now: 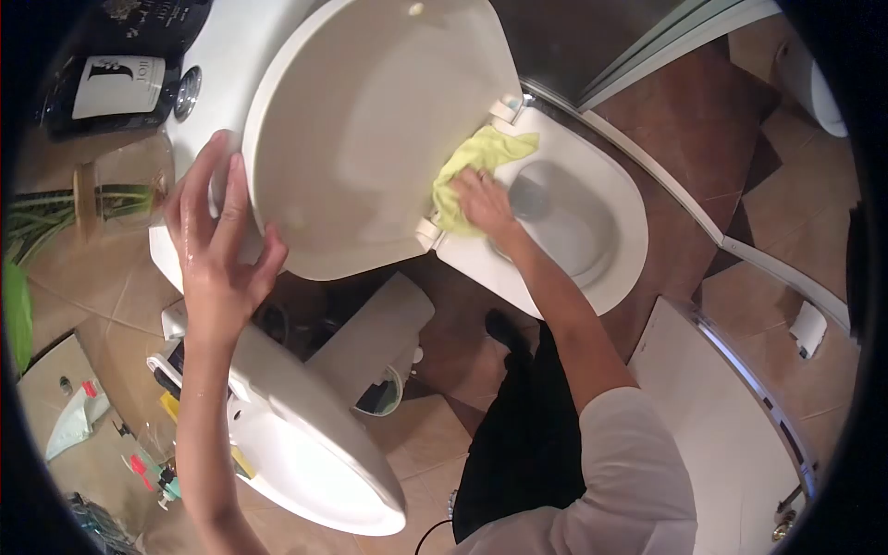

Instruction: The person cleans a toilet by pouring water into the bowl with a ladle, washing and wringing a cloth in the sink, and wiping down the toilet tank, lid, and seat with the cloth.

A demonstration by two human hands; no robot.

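Note:
The white toilet lid stands raised on its hinges. At its left edge, my left hand is open, fingers stretched and apart, the thumb by the lid's edge; the skin looks wet. My right hand presses a yellow-green cloth onto the back of the toilet bowl, between the two hinges. Part of the cloth spreads past my fingers toward the far hinge.
Below my left forearm is a white washbasin. A dark labelled bottle and a glass vase with green stems stand at the upper left. A shower enclosure's frame runs along the right, and a white cabinet is at lower right.

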